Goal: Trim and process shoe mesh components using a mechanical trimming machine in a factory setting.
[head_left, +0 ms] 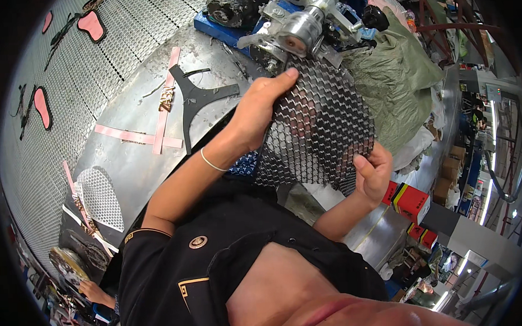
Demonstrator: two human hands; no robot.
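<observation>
A piece of black open mesh fabric (328, 123) is stretched between my two hands, its far edge reaching under the metal head of a machine (302, 35). My left hand (256, 111) grips the mesh by its left edge, thumb on top and close to the machine head. Its fingers lie beneath and show faintly through the holes. At the lower right edge my right hand (373, 173) pinches the mesh between thumb and bent fingers. The near end of the mesh hangs over my lap.
On the metal tabletop (137, 81) left of me lie a black three-armed piece (193, 105), pink strips (166, 109) and a white mesh piece (101, 194). A conveyor (129, 24) carries pink-centred pieces (91, 26). Right are a green sack (393, 72) and red boxes (409, 204). Another person's hand (93, 292) shows lower left.
</observation>
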